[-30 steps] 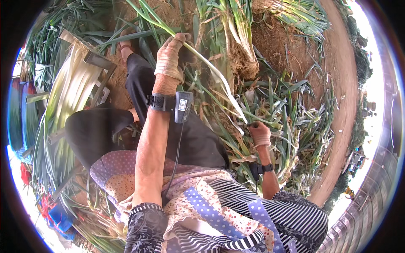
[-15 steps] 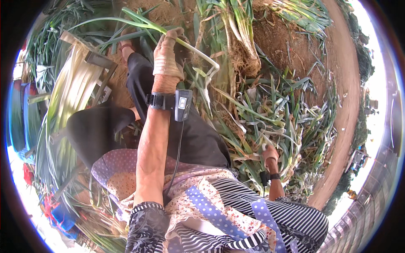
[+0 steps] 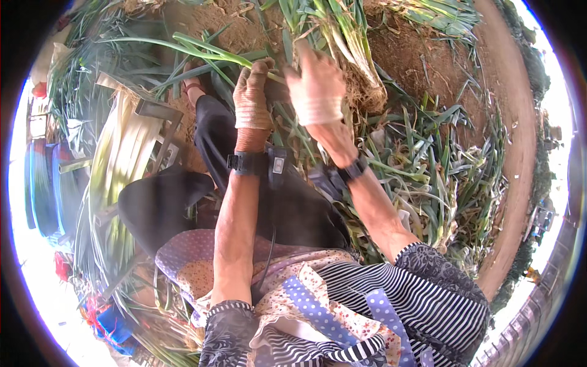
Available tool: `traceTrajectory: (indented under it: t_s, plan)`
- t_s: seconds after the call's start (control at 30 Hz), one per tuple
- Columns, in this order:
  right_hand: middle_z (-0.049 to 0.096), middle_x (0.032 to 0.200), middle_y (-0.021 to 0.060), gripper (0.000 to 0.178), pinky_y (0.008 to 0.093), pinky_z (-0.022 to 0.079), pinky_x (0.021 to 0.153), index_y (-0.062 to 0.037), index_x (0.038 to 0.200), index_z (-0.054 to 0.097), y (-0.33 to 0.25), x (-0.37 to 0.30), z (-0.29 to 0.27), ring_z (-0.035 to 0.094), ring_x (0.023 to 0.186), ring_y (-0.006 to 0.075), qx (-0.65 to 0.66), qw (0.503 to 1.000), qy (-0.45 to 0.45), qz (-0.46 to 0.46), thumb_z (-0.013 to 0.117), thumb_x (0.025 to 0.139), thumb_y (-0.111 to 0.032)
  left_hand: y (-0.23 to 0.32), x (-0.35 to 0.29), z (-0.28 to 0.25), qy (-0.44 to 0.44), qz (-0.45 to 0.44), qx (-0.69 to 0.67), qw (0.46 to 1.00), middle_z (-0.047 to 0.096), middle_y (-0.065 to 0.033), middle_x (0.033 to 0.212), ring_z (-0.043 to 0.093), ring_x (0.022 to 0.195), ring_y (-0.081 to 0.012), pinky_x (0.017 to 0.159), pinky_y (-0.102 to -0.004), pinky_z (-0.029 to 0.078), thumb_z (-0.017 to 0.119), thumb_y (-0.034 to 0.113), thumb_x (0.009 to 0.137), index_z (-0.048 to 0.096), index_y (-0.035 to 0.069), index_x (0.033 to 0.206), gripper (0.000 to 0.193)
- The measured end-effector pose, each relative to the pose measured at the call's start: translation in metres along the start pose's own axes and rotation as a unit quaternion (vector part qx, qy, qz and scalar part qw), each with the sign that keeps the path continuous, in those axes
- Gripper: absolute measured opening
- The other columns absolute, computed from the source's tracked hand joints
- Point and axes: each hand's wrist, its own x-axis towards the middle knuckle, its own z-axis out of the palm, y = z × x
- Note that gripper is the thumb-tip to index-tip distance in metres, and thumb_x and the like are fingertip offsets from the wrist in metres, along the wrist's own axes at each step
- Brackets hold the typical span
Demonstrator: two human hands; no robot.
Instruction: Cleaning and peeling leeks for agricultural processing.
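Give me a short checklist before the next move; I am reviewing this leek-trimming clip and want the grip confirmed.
1. Left hand closed on the long green leek stalk: ok.
2. Right hand at the stalk: blurred, contact cannot tell.
3. Any cutting tool in either hand: cannot tell.
4. Bundle of rooted leeks with sandy roots beside the right hand: ok.
5. Pale trimmed leeks stacked on the person's left: ok.
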Motion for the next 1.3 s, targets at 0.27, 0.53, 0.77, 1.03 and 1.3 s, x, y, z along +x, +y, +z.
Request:
traceTrajectory:
  t_s: [0.27,0.53,0.77,1.03,1.3]
  plan:
    - [0.063,0.089,0.0132,0.031,0.0383,0.049,0.071,-0.0046,0.098,0.058,0.058,0.027,0.059,0.061,0.081,0.0254,-0.105,0.954,-0.231,0.162,0.067,0.077,-0.024,0.013,-0.011,0.004,-0.010,-0.036,-0.020,0.999,0.061,-0.0100,0.074,0.060,0.060,-0.0179,0.047,-0.0286,0.050,0.054,0.030,0.088,0.058,0.001,0.099,0.031]
    - [0.066,0.091,0.0057,0.021,0.0255,0.051,0.070,-0.0083,0.104,0.062,0.086,-0.029,0.004,0.062,0.077,0.0155,0.290,0.912,-0.248,0.152,0.058,0.083,-0.008,0.017,-0.002,-0.010,-0.002,-0.041,-0.062,0.997,0.061,-0.0089,0.072,0.059,0.056,-0.0167,0.042,-0.0254,0.048,0.056,0.035,0.087,0.059,0.003,0.098,0.034]
    - [0.060,0.107,0.0048,0.034,0.0252,0.047,0.083,-0.0048,0.113,0.059,0.051,-0.031,-0.052,0.058,0.093,0.0102,0.478,0.814,-0.308,0.118,0.058,0.087,-0.027,0.017,-0.001,-0.013,0.011,-0.099,-0.106,0.989,0.057,-0.0090,0.073,0.056,0.057,-0.0167,0.041,-0.0265,0.044,0.053,0.038,0.087,0.054,0.001,0.102,0.039]
    - [0.065,0.091,0.0040,0.028,0.0248,0.048,0.074,-0.0051,0.098,0.065,0.030,-0.027,-0.052,0.060,0.082,0.0102,0.441,0.789,-0.409,0.128,0.070,0.077,-0.023,0.025,-0.005,-0.020,-0.016,-0.113,-0.117,0.987,0.055,-0.0078,0.069,0.052,0.052,-0.0153,0.039,-0.0249,0.039,0.054,0.038,0.087,0.053,0.003,0.103,0.039]
    - [0.066,0.086,0.0055,0.016,0.0239,0.048,0.072,-0.0010,0.092,0.063,0.021,-0.048,-0.064,0.060,0.079,0.0094,0.384,0.850,-0.319,0.170,0.065,0.079,-0.010,0.068,-0.011,-0.025,-0.004,-0.057,-0.139,0.989,0.054,-0.0046,0.064,0.050,0.051,-0.0138,0.037,-0.0227,0.037,0.057,0.035,0.086,0.057,0.004,0.098,0.033]
